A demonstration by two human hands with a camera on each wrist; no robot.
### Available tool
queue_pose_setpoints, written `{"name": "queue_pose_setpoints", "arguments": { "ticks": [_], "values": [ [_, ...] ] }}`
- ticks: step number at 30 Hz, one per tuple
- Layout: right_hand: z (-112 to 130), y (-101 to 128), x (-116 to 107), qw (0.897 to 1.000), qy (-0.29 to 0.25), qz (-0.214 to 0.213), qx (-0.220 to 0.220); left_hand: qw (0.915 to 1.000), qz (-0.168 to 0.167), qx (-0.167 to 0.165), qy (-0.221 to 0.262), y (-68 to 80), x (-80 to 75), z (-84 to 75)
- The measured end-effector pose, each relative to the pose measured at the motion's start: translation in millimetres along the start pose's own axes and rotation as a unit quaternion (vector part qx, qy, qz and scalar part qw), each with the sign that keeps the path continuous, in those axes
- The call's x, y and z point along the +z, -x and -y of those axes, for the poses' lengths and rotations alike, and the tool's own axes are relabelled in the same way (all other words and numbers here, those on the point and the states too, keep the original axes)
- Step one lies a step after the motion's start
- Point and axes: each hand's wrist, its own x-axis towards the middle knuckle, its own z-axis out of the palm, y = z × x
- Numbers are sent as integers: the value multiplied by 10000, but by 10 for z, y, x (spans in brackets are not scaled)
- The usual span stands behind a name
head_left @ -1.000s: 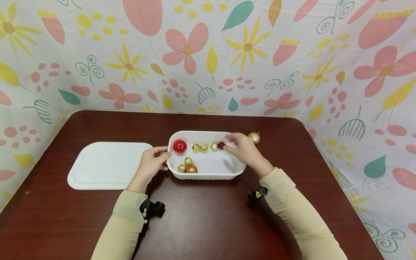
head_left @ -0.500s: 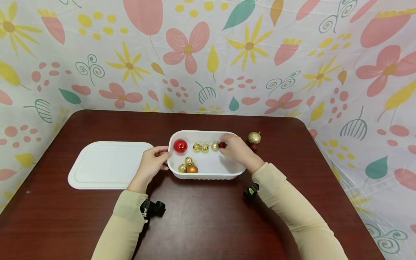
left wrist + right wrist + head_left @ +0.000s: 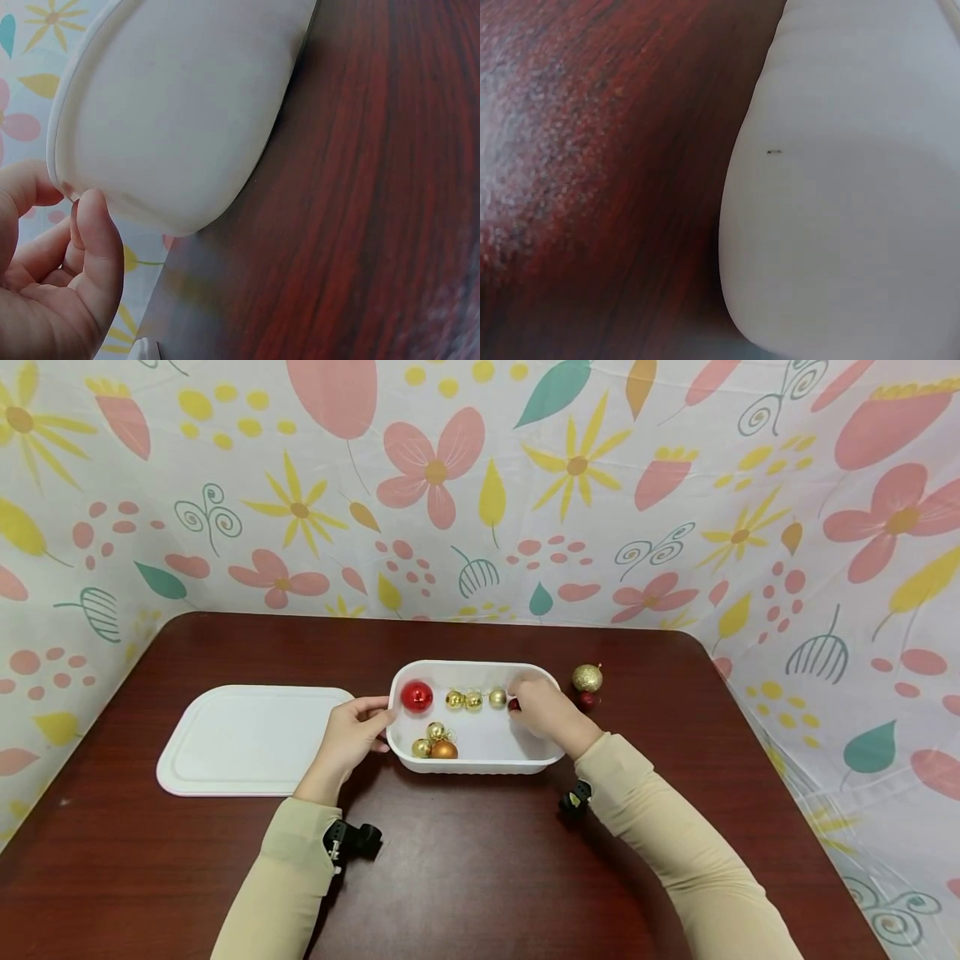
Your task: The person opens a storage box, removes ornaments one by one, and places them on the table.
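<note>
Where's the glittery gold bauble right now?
In the head view the glittery gold bauble lies on the table outside the white tub, off its far right corner, beside a small red bauble and just beyond the right hand.

Beige long sleeves (image 3: 675, 843); 2 black wrist cameras (image 3: 351, 842).

Bright even light, soft shadows (wrist views blurred close-up).

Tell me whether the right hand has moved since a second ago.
Yes. The right hand has shifted left and down into the white tub, away from the glittery gold ball on the table, uncovering a small red ball beside it.
</note>
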Motion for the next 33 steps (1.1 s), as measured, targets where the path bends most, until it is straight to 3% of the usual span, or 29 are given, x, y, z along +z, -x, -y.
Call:
{"name": "queue_pose_setpoints", "arguments": {
  "ticks": [6,12,19,26,33],
  "values": [
    [11,29,-8,9999,-85,87,52,10000,6,-7,21,-5,4,15],
    [10,78,-14,9992,-349,-141,155,10000,-5,4,-1,-7,3,33],
    [12,167,-23,9950,-739,-620,255,10000,23,-19,-23,-8,-1,27],
    [-8,251,-33,9880,-974,-1195,21,10000,7,-46,-62,2,1,-2],
    [-25,311,-36,9735,-1272,-1893,-142,10000,-5,-32,-60,5,1,-7]
  ]
}}
